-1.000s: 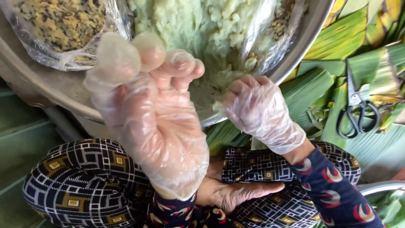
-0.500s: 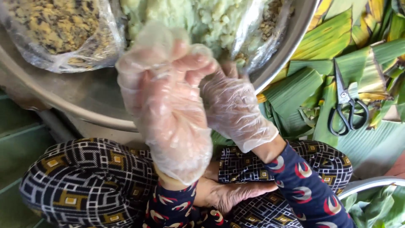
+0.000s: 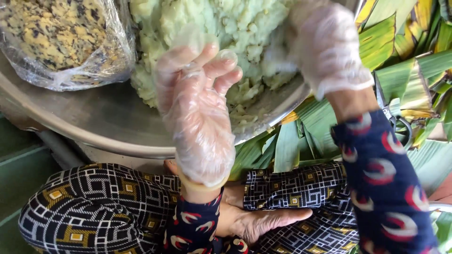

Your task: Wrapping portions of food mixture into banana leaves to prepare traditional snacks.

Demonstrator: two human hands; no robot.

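Left hand [image 3: 197, 117] up in front of the camera, wrapped in a loose clear plastic glove, fingers spread a little and curled slightly, nothing held in it, palm hovering over the near rim of the wide round metal basin [image 3: 94, 124]. Right hand [image 3: 325, 47], gloved the same way, is out at the upper right, pressed into the big heap of pale green lumpy dough [image 3: 226, 28] that fills the middle of the basin; its fingers are buried in the mass, so whether they are closed around a lump or just resting on it, cannot tell. The dough sits in the basin, well up against the far side, with crumbs trailing down toward the near edge. To the left of it, inside the same basin, a clear plastic bag of yellow-brown crumbly filling with dark flecks [image 3: 56, 33]. Right of the basin, a spread of green and yellowing banana leaves [image 3: 414, 51], and just beside the right forearm the dark handles of a pair of scissors [image 3: 400, 129] peek out. Below, black-and-white patterned fabric [image 3: 94, 207] over the knees, and a bare foot [image 3: 263, 221] tucked between them
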